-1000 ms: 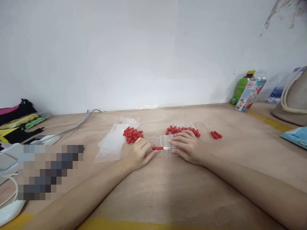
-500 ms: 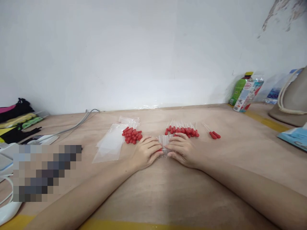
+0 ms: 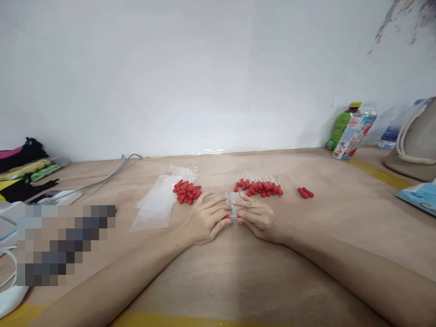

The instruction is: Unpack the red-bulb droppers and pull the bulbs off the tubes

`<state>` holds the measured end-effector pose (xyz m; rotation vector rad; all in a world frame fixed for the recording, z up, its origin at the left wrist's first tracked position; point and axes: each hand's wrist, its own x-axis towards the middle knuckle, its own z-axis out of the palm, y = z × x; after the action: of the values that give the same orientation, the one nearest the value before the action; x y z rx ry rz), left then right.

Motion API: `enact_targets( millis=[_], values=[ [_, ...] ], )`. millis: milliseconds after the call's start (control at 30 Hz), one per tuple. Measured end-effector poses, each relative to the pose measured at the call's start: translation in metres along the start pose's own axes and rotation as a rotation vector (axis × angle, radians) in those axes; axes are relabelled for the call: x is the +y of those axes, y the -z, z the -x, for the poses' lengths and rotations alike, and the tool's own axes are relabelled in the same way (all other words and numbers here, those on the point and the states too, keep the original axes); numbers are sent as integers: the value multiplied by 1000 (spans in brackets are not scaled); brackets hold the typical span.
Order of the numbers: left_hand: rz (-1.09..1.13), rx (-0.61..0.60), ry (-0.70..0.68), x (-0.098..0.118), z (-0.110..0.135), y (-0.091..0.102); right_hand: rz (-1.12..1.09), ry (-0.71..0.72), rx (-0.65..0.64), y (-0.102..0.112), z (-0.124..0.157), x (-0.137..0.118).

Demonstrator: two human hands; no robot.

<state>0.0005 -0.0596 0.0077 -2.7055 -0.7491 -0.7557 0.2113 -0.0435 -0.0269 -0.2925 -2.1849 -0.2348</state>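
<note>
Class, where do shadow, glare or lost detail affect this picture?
Head view: a soft shadow darkens the table near centre; glare at the wall's foot; head view, left: a pixelated patch hides detail; head view, middle: clear tubes by the left hand and right hand look indistinct.

- The left hand [image 3: 208, 219] and right hand [image 3: 256, 215] are holding a red-bulbed dropper [image 3: 226, 217] over clear tubes [image 3: 234, 201].
- Loose red bulbs [image 3: 185, 192] are lying beside plastic bags [image 3: 155, 206].
- More droppers [image 3: 261, 187] are resting beyond the right hand on the bench [image 3: 204, 281].

Pale wall [image 3: 170, 77], stained patch [image 3: 405, 20] upper right; wood-toned tabletop [image 3: 190, 281], yellow strips [image 3: 378, 172].
</note>
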Motion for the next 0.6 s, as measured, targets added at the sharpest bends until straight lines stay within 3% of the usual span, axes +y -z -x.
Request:
enact_targets(
  millis=[600],
  values=[
    [23,0,-47,-1,9,6,48,56,39,12,1,-7]
  ],
)
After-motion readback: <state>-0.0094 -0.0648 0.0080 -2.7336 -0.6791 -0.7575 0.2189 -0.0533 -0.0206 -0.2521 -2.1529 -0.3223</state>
